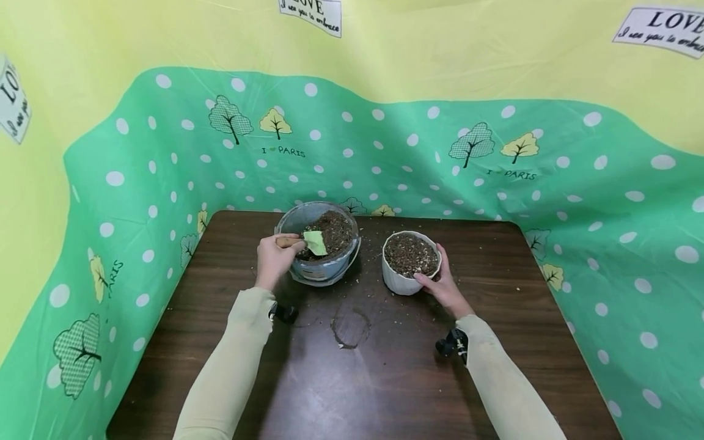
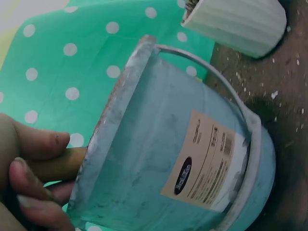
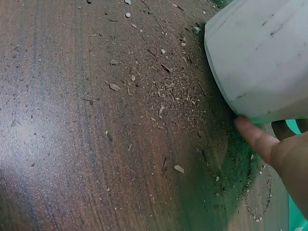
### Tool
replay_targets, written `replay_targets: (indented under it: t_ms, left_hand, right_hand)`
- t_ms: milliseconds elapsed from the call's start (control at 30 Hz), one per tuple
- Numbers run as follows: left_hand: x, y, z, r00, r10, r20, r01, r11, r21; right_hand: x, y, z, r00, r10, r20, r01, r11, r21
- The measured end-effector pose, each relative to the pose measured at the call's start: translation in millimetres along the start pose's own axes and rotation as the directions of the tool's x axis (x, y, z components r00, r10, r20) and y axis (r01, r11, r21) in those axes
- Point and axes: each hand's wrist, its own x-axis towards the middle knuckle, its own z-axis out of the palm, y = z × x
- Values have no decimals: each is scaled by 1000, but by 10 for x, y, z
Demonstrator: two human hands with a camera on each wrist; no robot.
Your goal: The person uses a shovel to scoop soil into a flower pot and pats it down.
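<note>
My left hand grips the wooden handle of a small trowel, whose light green blade is over the dark soil in a blue-grey bucket. In the left wrist view the bucket's wall hides the blade. A white flowerpot, ribbed outside and nearly full of dark potting soil, stands upright to the bucket's right. My right hand holds this pot at its near right side, thumb toward the front and fingers round the right. The right wrist view shows a fingertip against the pot's white wall.
Both containers stand on a dark brown wooden table. Loose soil crumbs lie near the pot, and a ring of soil marks the tabletop in front. A dotted green and yellow cloth hangs behind and at both sides. The bucket's handle hangs down.
</note>
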Motion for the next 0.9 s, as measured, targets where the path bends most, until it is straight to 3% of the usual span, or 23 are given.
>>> replay_targets:
  t_ms: [100,267,567,733,900]
  left_hand:
    - [-21,17,45,999,-39,-28,39,999,-23]
    - [-47,71,86,998,-53,-33,51,997,-61]
    - [-61,23,-25,991,-63,-120,35,975,-218]
    - [-48,1,-77,983,-79,-165,23,948,-317]
    - [-58,-14,-116,979,-100,-179,10,896,-444]
  right_hand:
    - [32,39,-25,1000,5,-4,-5,1000,-4]
    - [43,11,-56,999,40,-8,-40,999,-11]
    - [38,54,-26,1000,26,-1,-26,1000,-3]
    - [49,77,-24,1000,7,-3,-7,1000,-23]
    - [48,68,-17,1000,16,-5,-16,999,-50]
